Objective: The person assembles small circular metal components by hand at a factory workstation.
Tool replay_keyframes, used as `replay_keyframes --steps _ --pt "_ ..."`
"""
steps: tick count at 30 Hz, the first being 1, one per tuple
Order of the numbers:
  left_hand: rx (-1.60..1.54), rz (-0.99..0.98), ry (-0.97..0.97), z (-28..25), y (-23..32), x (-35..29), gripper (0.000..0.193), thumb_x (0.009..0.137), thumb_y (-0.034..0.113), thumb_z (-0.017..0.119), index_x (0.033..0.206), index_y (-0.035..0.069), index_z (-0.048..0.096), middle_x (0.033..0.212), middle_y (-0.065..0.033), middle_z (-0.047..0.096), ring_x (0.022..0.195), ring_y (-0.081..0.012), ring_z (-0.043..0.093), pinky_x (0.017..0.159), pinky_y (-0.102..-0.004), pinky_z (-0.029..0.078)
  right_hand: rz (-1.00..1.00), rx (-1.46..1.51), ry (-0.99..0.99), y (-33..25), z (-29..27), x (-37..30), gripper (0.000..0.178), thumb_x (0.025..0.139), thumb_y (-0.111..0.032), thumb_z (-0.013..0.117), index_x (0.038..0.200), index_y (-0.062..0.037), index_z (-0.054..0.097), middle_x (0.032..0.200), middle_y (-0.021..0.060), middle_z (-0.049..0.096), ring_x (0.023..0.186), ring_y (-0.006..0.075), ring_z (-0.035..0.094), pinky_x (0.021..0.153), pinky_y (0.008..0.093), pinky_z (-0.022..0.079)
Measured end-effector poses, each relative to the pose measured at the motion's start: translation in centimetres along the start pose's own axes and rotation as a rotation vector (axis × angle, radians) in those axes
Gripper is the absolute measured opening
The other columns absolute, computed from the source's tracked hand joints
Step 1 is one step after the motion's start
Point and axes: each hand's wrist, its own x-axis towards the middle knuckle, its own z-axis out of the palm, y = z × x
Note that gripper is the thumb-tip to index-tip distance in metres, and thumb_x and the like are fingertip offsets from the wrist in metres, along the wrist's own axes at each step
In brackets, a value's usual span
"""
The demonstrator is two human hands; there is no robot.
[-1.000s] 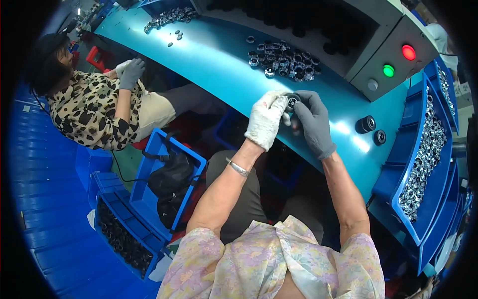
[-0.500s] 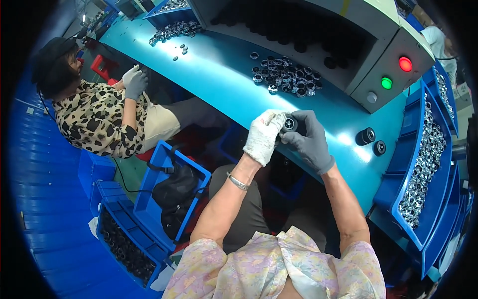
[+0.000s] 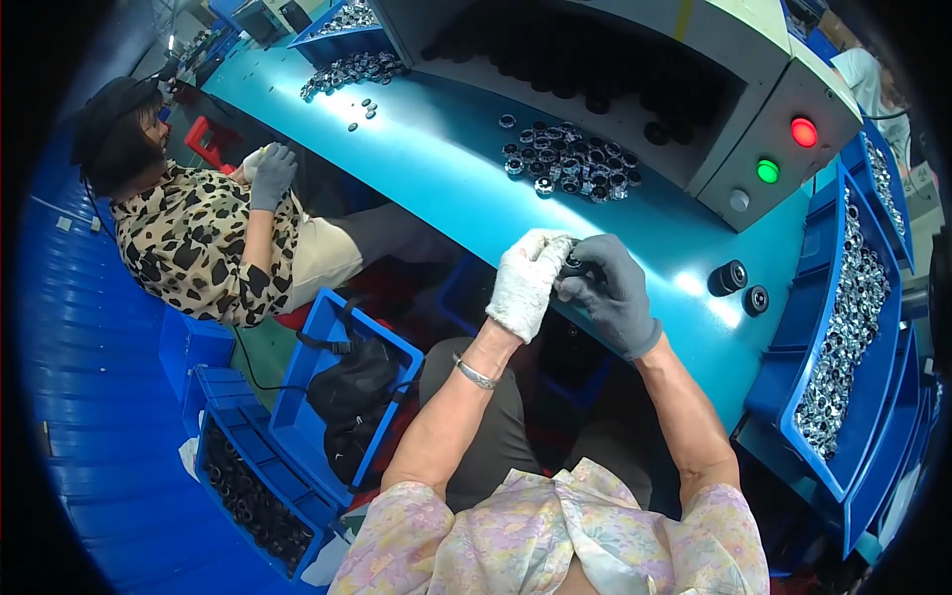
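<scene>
Both hands meet over the near edge of the teal worktop [image 3: 446, 159], closed together on one small dark ring-shaped part [image 3: 572, 264]. The left hand [image 3: 524, 283], in a white fabric glove, has its fingers curled shut against the part's left side; the right hand [image 3: 613, 295], in a grey glove, wraps it from the right, thumb and fingers clamped around it, so that only a sliver of the part shows between the gloves. Farther back, near the worktop's far edge, lies a heap of like metal rings [image 3: 570, 164], and two black cylindrical pieces [image 3: 739, 286] stand toward its right end. Behind rises a grey machine housing [image 3: 783, 109] with a red and a green lamp. A blue bin of silvery parts [image 3: 843, 317] runs along the right. At the left end a seated person in a spotted blouse [image 3: 193, 243] works in grey gloves.
</scene>
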Motion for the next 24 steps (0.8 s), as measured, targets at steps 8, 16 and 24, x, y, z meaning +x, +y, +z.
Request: replay_keyframes --steps 8,16,24 --pt "-0.243 -0.101 -0.046 -0.6 -0.4 0.2 0.016 0.095 0.016 0.056 0.101 0.003 0.064 0.077 -0.0002 0.059 0.057 -0.0048 0.05 0.047 -0.0188 0.038 -0.284 -0.247 -0.011 -0.3 -0.2 0.6 0.024 0.083 0.011 0.06 0.102 -0.0012 0.053 0.091 0.0108 0.052 0.074 0.0175 0.063 0.06 0.0287 0.053" --pt "-0.238 -0.056 -0.056 -0.3 -0.2 0.5 0.016 0.096 0.016 0.056 0.103 0.004 0.063 0.079 -0.0002 0.059 0.059 -0.0049 0.051 0.047 -0.018 0.039 0.146 0.318 0.07 0.6 0.6 0.0 0.028 0.082 0.004 0.066 0.106 -0.0008 0.053 0.098 0.0095 0.055 0.079 0.0143 0.061 0.067 0.0286 0.053" --pt "-0.185 -0.05 -0.036 -0.6 0.2 0.4 0.014 0.094 0.017 0.06 0.1 0.004 0.062 0.075 0.0002 0.06 0.056 -0.0047 0.051 0.048 -0.0177 0.042 0.115 0.049 0.049 -0.8 0.0 0.7 0.046 0.07 -0.002 0.075 0.112 -0.0015 0.056 0.104 0.0105 0.054 0.094 0.0197 0.057 0.083 0.0306 0.049"
